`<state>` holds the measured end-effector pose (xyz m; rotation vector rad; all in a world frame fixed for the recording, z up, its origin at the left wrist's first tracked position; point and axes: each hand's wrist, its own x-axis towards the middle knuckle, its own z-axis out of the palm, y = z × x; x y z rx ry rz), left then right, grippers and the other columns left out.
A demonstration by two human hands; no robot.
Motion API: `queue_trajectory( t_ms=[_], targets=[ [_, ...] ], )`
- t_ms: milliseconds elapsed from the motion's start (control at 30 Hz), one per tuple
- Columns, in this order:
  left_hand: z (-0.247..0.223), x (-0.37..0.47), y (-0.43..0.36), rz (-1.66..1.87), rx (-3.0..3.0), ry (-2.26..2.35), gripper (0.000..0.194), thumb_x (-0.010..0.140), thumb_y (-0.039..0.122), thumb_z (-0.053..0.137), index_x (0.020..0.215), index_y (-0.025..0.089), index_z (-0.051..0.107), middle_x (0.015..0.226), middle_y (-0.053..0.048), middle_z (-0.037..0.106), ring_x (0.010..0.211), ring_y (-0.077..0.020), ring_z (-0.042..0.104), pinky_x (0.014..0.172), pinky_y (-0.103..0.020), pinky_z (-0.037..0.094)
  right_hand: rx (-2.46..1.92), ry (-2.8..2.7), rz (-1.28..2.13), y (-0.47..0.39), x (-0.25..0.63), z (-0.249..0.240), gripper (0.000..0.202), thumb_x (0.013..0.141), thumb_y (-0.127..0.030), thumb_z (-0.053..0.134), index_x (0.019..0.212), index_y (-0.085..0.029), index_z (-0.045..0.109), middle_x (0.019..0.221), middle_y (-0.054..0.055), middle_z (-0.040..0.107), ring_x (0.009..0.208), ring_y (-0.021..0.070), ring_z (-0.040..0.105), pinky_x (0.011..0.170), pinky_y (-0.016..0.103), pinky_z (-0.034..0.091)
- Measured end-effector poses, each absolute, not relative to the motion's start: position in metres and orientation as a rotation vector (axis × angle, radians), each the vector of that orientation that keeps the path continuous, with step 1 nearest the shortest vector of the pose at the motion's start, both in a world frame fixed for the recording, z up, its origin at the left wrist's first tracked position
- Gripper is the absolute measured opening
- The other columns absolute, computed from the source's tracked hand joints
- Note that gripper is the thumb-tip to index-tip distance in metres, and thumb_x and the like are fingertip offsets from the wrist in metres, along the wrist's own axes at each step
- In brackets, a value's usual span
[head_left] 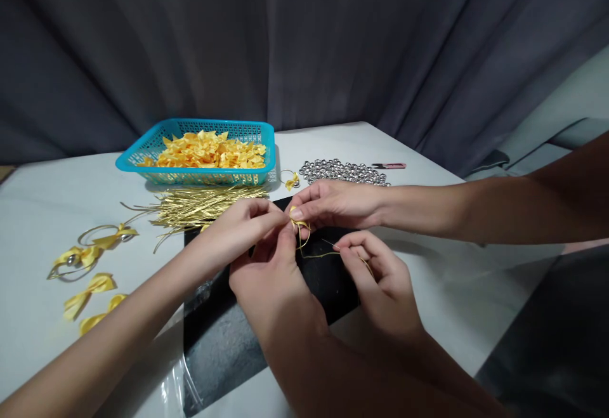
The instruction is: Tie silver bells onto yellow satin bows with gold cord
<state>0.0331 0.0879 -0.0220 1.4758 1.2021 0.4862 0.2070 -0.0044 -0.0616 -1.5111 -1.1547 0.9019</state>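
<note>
My left hand (247, 218) reaches in from the lower left with its fingers closed at a small yellow ribbon bow (294, 214); its fingertips are partly hidden. In my right hand (378, 272) a thin needle (330, 243) is pinched between thumb and fingers. A gold thread (320, 255) runs between the bow and this hand. Another person's two hands join in: one hand (280, 278) comes up between mine with its thumb by the bow, and the other hand (340, 205) pinches the bow from the right.
A blue basket (124, 163) of yellow bows stands at the back left, behind a bundle of gold ties (204, 205). Silver bells (340, 170) and pink-handled snips (392, 166) lie at the back right. Loose bows (88, 294) are on the left. A black sheet (223, 361) lies beneath the hands.
</note>
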Motion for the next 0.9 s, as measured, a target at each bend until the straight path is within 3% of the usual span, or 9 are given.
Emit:
queue_trajectory(
  t_ms=[267,567,900],
  targets=[
    [-0.021,0.0309,0.0883,0.447,1.433,1.193,0.012,0.064,0.027,0.057,0.057,0.018,0.062,0.062,-0.002,0.065,0.057,-0.0162,0.057,0.055,-0.026,0.04,-1.505,-1.166,0.904,-0.0054,0.2063,-0.0645,0.02,0.081,-0.039,0.053,0.077,-0.019,0.053,0.056,0.0,0.041,0.046,0.0076,0.029,0.042,0.019,0.02],
    [-0.0201,0.0263,0.0942,0.38,1.566,1.214,0.014,0.064,0.03,0.064,0.064,0.018,0.07,0.057,-0.002,0.065,0.052,-0.0163,0.057,0.049,-0.025,0.04,-1.507,-1.194,0.885,-0.0068,0.2078,-0.0642,0.02,0.084,-0.038,0.051,0.08,-0.02,0.054,0.057,0.0,0.041,0.047,0.0079,0.03,0.043,0.019,0.022],
    [-0.0213,0.0322,0.0857,0.391,1.617,1.282,0.014,0.065,0.028,0.061,0.064,0.016,0.067,0.048,-0.001,0.06,0.044,-0.0145,0.052,0.044,-0.024,0.037,-1.511,-1.216,0.834,-0.0076,0.2075,-0.0605,0.02,0.085,-0.037,0.051,0.081,-0.018,0.054,0.055,-0.002,0.04,0.046,0.0072,0.032,0.042,0.018,0.024]
  ],
)
